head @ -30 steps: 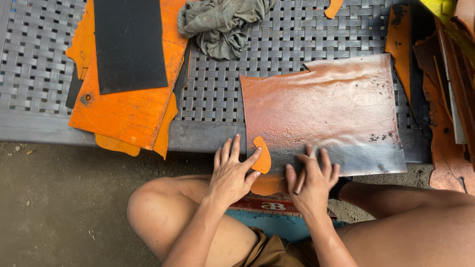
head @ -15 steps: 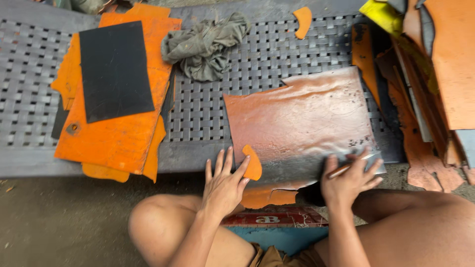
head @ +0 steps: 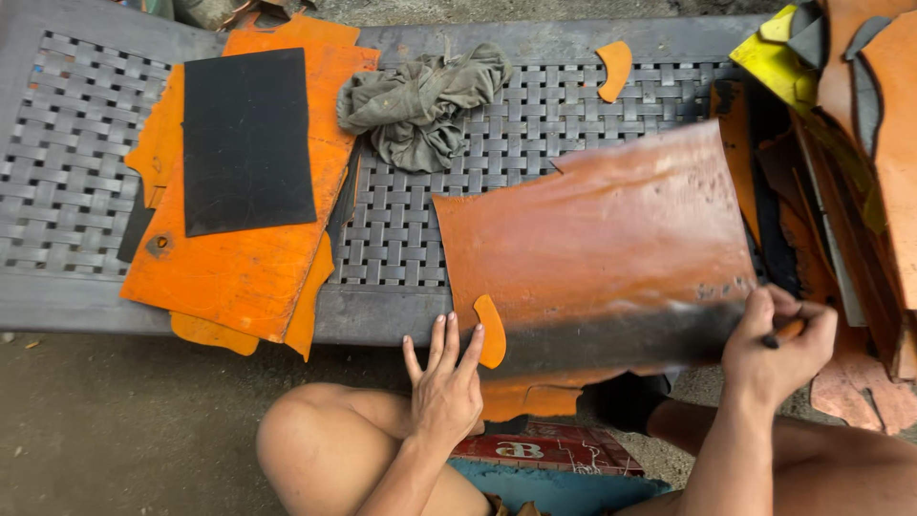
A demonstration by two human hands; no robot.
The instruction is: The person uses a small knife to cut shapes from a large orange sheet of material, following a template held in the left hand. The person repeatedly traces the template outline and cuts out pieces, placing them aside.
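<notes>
My left hand lies flat with fingers spread and holds nothing; its fingertips press down at the near left corner of the big reddish-brown leather sheet, just beside a small curved orange leather piece that rests on that corner; my right hand is curled shut at the sheet's near right corner, gripping a thin orange-handled tool; I think it is a pen or a small knife, but the view is too blurred there to be sure; the hand also seems to pinch the sheet's edge.

The sheet lies across the right half of the grey woven metal bench, its near edge darkened and hanging over the bench's front rim above my knees; to the left, well apart, a stack of orange leather pieces carries a black rectangular sheet on top; a crumpled grey-green rag sits between that stack and the brown sheet, towards the far side; another small orange offcut lies near the back rim; on the far right is a heap of orange and yellow scraps; a red and blue stool shows below between my legs.
</notes>
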